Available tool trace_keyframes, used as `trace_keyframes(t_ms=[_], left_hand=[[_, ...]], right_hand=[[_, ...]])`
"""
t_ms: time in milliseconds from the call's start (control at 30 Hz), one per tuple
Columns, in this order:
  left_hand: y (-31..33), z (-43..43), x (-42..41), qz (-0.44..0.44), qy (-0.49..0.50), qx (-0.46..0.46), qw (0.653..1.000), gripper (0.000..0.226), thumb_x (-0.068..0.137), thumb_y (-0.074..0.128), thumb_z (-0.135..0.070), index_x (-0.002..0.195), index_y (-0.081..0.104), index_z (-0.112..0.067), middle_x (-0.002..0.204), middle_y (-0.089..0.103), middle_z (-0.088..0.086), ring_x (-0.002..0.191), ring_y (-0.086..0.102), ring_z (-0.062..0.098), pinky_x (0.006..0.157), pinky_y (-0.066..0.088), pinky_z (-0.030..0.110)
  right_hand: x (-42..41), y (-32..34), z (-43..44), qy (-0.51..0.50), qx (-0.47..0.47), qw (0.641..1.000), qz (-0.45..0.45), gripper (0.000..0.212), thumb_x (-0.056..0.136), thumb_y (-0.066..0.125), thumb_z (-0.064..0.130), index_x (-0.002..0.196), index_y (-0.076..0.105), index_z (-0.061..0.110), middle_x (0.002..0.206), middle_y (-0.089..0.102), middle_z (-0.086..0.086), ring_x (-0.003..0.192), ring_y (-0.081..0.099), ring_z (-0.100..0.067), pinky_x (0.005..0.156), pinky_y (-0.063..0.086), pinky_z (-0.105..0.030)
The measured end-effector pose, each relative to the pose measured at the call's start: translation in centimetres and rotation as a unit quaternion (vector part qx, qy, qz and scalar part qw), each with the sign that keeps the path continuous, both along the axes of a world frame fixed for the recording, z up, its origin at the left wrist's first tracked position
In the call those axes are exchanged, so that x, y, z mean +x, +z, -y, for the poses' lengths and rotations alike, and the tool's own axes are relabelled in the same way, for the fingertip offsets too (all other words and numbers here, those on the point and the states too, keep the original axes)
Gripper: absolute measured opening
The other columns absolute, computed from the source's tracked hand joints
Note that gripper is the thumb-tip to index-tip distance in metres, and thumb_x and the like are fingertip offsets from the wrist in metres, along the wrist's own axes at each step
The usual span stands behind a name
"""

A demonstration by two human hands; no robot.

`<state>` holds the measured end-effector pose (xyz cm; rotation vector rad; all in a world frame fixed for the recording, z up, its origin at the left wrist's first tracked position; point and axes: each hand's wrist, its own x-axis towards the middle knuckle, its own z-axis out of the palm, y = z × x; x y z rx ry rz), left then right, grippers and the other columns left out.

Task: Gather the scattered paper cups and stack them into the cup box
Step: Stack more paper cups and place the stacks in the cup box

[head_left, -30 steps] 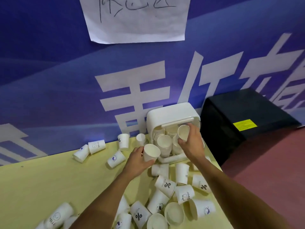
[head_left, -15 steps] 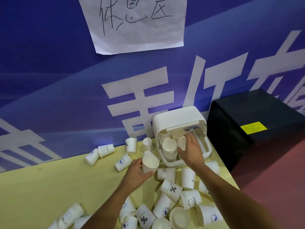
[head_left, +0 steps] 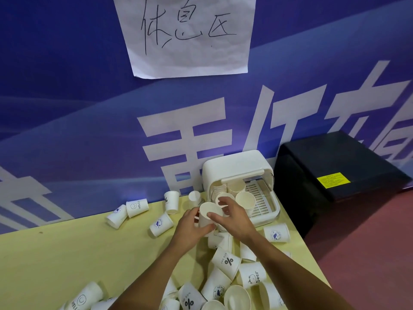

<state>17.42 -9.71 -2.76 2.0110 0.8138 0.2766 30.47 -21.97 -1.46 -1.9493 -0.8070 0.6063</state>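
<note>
Head view: your left hand (head_left: pixel 190 228) and right hand (head_left: pixel 234 220) are gripping one paper cup (head_left: pixel 204 212) by the tabletop's (head_left: pixel 55 253) far edge; HELLO cup (head_left: pixel 136 207) and Bear cup (head_left: pixel 252 275) are lying nearby.

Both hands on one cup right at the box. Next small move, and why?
Likely: the right hand takes the paper cup and nests it on the front stack in the cup box. The left hand grips it too, just before the open box, where the stacks stand mouth-up.
</note>
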Motion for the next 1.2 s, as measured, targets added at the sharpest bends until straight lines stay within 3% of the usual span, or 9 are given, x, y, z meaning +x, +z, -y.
trace_keyframes(t_ms=[133, 267, 433, 600, 733, 967, 1200], left_hand=[[-0.3, 0.2, 0.6, 0.002, -0.005, -0.004, 1.0, 0.061, 0.067, 0.079, -0.052, 0.121, 0.057, -0.035, 0.11, 0.06, -0.015, 0.097, 0.059, 0.001, 0.08, 0.049, 0.019], [-0.9, 0.6, 1.3, 0.014, -0.018, -0.008, 1.0, 0.066, 0.062, 0.076, -0.059, 0.122, 0.057, -0.039, 0.108, 0.061, -0.015, 0.098, 0.059, 0.002, 0.084, 0.053, 0.026], [-1.8, 0.9, 1.8, 0.003, -0.029, -0.013, 0.999, 0.07, 0.061, 0.079, -0.054, 0.125, 0.054, -0.039, 0.112, 0.059, -0.012, 0.098, 0.059, 0.001, 0.087, 0.052, 0.024], [-2.5, 0.6, 1.1, -0.036, -0.035, -0.024, 0.998, 0.071, 0.071, 0.081, -0.041, 0.133, 0.047, -0.033, 0.114, 0.051, -0.012, 0.104, 0.053, 0.003, 0.085, 0.046, 0.018], [-2.7, -0.1, 0.1, -0.055, -0.019, -0.02, 0.998, 0.066, 0.073, 0.081, -0.04, 0.13, 0.048, -0.029, 0.114, 0.052, -0.01, 0.101, 0.054, 0.005, 0.077, 0.041, 0.012], [-3.3, -1.0, -1.2, -0.077, -0.01, -0.008, 0.997, 0.063, 0.075, 0.08, -0.039, 0.129, 0.05, -0.027, 0.117, 0.052, -0.006, 0.102, 0.055, 0.007, 0.081, 0.043, 0.016], [-4.3, -2.2, -3.4, -0.1, 0.013, -0.005, 0.995, 0.06, 0.077, 0.079, -0.035, 0.129, 0.049, -0.026, 0.115, 0.051, -0.006, 0.101, 0.054, 0.01, 0.073, 0.039, 0.01]], right_hand=[[0.3, 0.1, 0.4, 0.004, 0.019, 0.999, -0.031, 0.07, 0.073, 0.081, 0.055, 0.132, 0.052, 0.028, 0.119, 0.063, 0.009, 0.102, 0.064, -0.007, 0.084, 0.054, -0.021], [0.7, -0.8, 0.4, 0.001, -0.001, 1.0, -0.012, 0.08, 0.067, 0.08, 0.06, 0.136, 0.051, 0.029, 0.122, 0.061, 0.012, 0.106, 0.061, -0.007, 0.093, 0.054, -0.031], [1.0, -1.4, 0.7, -0.008, -0.011, 1.0, 0.016, 0.082, 0.067, 0.078, 0.059, 0.138, 0.051, 0.028, 0.125, 0.059, 0.013, 0.113, 0.057, -0.006, 0.097, 0.048, -0.026], [3.9, -0.6, 1.8, -0.125, 0.05, 0.991, 0.009, 0.072, 0.074, 0.081, 0.049, 0.137, 0.051, 0.027, 0.131, 0.058, 0.01, 0.118, 0.056, -0.012, 0.101, 0.05, -0.041], [6.5, 0.9, 2.0, -0.205, 0.077, 0.975, 0.043, 0.067, 0.08, 0.08, 0.042, 0.136, 0.05, 0.022, 0.132, 0.059, 0.004, 0.122, 0.055, -0.016, 0.103, 0.048, -0.041], [6.5, -0.8, 1.9, -0.183, -0.016, 0.977, 0.109, 0.065, 0.082, 0.079, 0.035, 0.137, 0.047, 0.025, 0.138, 0.053, 0.003, 0.126, 0.051, -0.019, 0.094, 0.042, -0.03], [6.8, -3.1, 1.3, -0.132, -0.097, 0.978, 0.126, 0.076, 0.081, 0.079, 0.033, 0.145, 0.041, 0.019, 0.143, 0.052, -0.005, 0.128, 0.052, -0.027, 0.102, 0.048, -0.041]])
